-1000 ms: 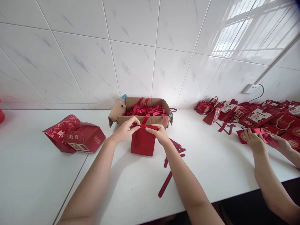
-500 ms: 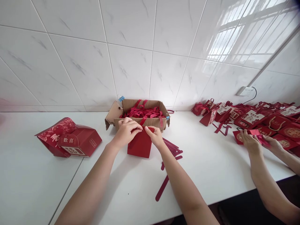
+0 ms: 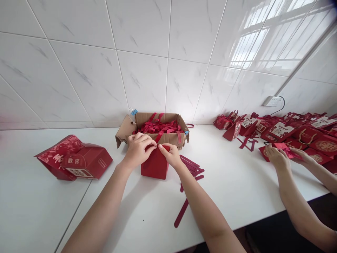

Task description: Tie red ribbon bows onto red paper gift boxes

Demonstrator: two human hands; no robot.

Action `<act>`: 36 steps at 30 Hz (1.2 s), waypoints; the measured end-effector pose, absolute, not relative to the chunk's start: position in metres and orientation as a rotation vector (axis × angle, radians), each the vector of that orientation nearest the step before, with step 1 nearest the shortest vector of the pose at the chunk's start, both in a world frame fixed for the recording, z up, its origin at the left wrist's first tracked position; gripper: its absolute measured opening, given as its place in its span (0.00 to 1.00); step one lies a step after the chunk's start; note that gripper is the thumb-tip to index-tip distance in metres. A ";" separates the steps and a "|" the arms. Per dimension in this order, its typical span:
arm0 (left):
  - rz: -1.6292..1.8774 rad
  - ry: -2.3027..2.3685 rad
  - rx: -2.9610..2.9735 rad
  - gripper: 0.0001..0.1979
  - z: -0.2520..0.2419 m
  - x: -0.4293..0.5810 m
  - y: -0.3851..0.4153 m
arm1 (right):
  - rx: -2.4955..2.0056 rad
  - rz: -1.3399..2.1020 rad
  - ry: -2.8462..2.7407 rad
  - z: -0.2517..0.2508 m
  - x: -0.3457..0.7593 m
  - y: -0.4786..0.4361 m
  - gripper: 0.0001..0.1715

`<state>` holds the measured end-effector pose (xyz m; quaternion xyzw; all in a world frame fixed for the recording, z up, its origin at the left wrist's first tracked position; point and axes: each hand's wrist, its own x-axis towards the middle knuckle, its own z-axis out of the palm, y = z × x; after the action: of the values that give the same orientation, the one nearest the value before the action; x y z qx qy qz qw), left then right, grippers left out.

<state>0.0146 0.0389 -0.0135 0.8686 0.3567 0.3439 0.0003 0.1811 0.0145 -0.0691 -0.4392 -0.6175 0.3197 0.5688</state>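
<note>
A plain red gift box [image 3: 154, 164] stands upright on the white table, narrowing toward its top. My left hand [image 3: 139, 148] is closed in a pinch at the box's top edge, where a red ribbon [image 3: 159, 136] rises. From the right, my right hand [image 3: 170, 154] grips the same top edge, thumb on the near face. Fingers hide the exact spot where ribbon and box meet. Just behind is a cardboard box [image 3: 123, 131] full of loose red ribbons [image 3: 160, 125]. Dark red strips [image 3: 181, 212] lie beside my right forearm.
Two printed red gift boxes [image 3: 91, 161] sit at the left. On the right, another person's hands [image 3: 279, 158] hold a small red box with ribbon. Beyond them is a pile of red gift boxes [image 3: 325, 142]. A power socket [image 3: 272, 101] is on the tiled wall.
The view has shifted slightly. Both my hands stay at the top of the red gift box with nearly the same grip.
</note>
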 end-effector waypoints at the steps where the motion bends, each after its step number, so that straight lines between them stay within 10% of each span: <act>1: 1.108 1.126 2.710 0.06 -0.013 0.014 0.039 | -1.020 0.718 -1.472 -0.069 0.181 0.014 0.21; 26: 0.788 0.470 1.880 0.13 0.027 0.002 0.004 | -0.549 0.143 -1.877 -0.004 0.199 -0.035 0.08; 36: 0.762 0.977 2.110 0.40 0.024 0.008 -0.005 | -0.775 0.209 -1.578 0.008 0.203 -0.047 0.03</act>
<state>0.0077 -0.0050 0.0239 0.8107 0.3755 0.2930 0.3404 0.2026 -0.0474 0.0079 -0.3388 -0.6899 0.0916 0.6331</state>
